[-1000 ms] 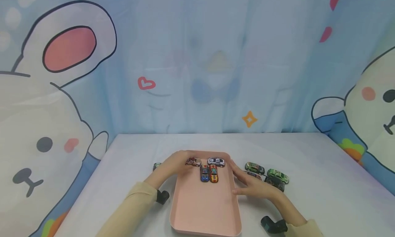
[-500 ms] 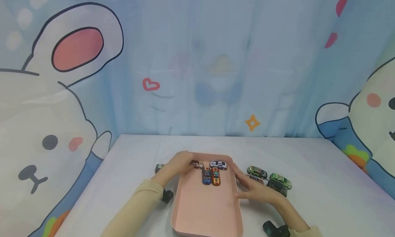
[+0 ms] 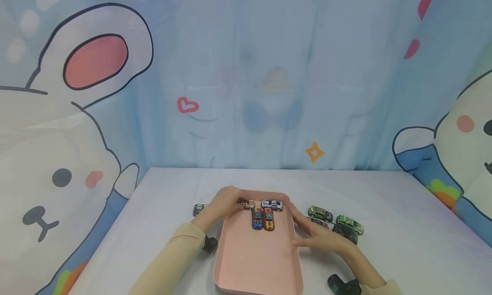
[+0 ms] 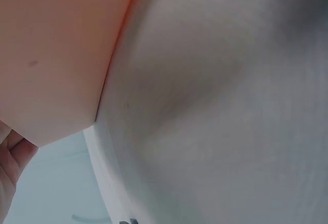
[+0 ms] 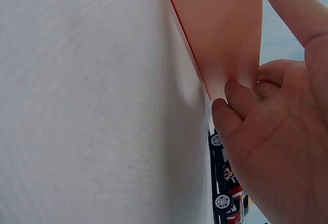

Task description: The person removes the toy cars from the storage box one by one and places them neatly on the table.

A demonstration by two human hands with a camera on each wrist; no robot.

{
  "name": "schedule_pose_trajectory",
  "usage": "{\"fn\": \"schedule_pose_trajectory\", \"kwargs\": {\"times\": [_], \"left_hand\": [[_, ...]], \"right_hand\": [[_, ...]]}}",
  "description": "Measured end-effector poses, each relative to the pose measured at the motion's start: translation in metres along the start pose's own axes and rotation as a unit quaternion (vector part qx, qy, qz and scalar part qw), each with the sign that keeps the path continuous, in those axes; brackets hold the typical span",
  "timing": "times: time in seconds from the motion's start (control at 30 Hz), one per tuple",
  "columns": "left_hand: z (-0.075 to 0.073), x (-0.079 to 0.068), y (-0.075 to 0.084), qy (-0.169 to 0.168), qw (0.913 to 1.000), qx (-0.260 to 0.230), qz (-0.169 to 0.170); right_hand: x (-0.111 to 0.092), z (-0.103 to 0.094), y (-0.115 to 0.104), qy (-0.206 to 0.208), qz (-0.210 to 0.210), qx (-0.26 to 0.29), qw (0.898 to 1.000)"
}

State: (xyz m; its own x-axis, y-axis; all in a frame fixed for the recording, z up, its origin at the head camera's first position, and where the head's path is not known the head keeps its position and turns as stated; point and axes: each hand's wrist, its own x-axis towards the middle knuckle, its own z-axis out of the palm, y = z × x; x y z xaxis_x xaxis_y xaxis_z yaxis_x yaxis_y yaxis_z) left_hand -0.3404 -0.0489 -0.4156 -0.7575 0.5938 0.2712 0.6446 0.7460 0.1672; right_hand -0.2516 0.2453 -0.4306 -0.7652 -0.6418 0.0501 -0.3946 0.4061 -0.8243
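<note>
In the head view, a pink tray (image 3: 257,261) lies lengthwise on the white table (image 3: 403,205); the left hand (image 3: 223,202) is at its far left corner, fingers bent down beside a brown and white toy car (image 3: 248,204) and touching it, though the back of the hand hides the fingertips, so I cannot tell whether they grip the car; a white car (image 3: 272,205) lies to its right along the far end, and a blue car (image 3: 257,219) and a red and yellow car (image 3: 269,219) stand side by side just nearer; the right hand (image 3: 317,235) has its fingers spread along the tray's right side and lifts nothing; to the right of the tray are a dark green car (image 3: 320,214), a light green car (image 3: 349,224) and a black car (image 3: 345,234); another green car (image 3: 198,208) shows left of the tray, beyond the left forearm

In the left wrist view, the tray's outer wall slants over the table, with parts of the left hand's fingers at its corner

In the right wrist view, the right hand's fingertips press the tray's outer wall, some a little bent; a black, red and white car (image 5: 224,183) stands beside that hand
</note>
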Motion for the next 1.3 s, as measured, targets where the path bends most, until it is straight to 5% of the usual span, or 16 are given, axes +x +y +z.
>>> {"fn": "schedule_pose_trajectory", "kwargs": {"times": [0.67, 0.93, 1.3], "left_hand": [[-0.003, -0.012, 0.002, 0.050, 0.9986, -0.012, -0.012], [-0.026, -0.020, 0.020, 0.092, 0.9952, -0.030, 0.008], [-0.077, -0.054, 0.047, 0.090, 0.9953, -0.024, 0.026]], "right_hand": [[0.000, 0.003, 0.003, -0.004, 0.004, -0.001, 1.000], [-0.001, 0.002, 0.003, -0.003, 0.000, -0.001, 1.000], [0.000, 0.001, -0.002, 0.006, 0.009, -0.004, 1.000]]}}
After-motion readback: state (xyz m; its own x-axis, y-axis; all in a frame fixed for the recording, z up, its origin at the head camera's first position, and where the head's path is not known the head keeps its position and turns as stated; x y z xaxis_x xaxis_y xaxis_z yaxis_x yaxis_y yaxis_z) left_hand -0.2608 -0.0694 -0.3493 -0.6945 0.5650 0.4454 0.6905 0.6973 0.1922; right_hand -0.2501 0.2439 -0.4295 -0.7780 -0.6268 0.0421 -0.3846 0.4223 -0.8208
